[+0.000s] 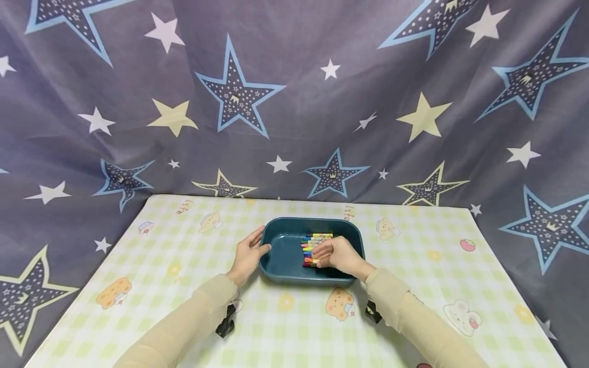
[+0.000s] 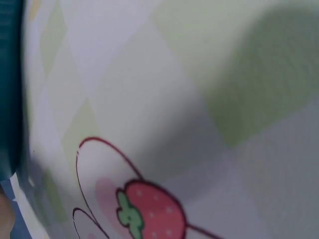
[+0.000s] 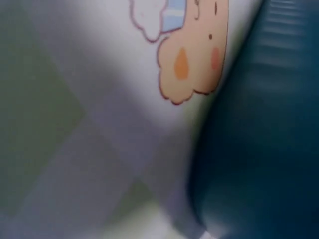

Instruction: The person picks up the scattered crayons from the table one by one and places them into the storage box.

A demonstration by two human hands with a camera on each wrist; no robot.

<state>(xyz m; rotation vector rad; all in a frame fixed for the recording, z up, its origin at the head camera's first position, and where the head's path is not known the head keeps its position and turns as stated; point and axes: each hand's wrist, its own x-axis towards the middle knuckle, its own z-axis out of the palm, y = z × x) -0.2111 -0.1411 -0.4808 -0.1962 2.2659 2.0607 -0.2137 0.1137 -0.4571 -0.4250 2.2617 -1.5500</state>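
A dark teal rectangular bin (image 1: 285, 258) stands on the table. On its right half lies a row of several crayons (image 1: 317, 238) in different colours, side by side. My left hand (image 1: 246, 258) grips the bin's left rim, thumb over the edge and fingers along the outside. My right hand (image 1: 338, 254) reaches into the bin over the crayons. Its thumb and fingertips pinch an orange crayon (image 1: 310, 260) at the near end of the row, partly covering it. Both wrist views catch mostly tablecloth and the bin's outer wall (image 3: 259, 124).
A green-and-white checked tablecloth (image 1: 184, 245) with cartoon prints covers the table. Behind it hangs a grey curtain (image 1: 294, 128) patterned with stars. Black wrist straps (image 1: 226, 322) show beneath both sleeves.
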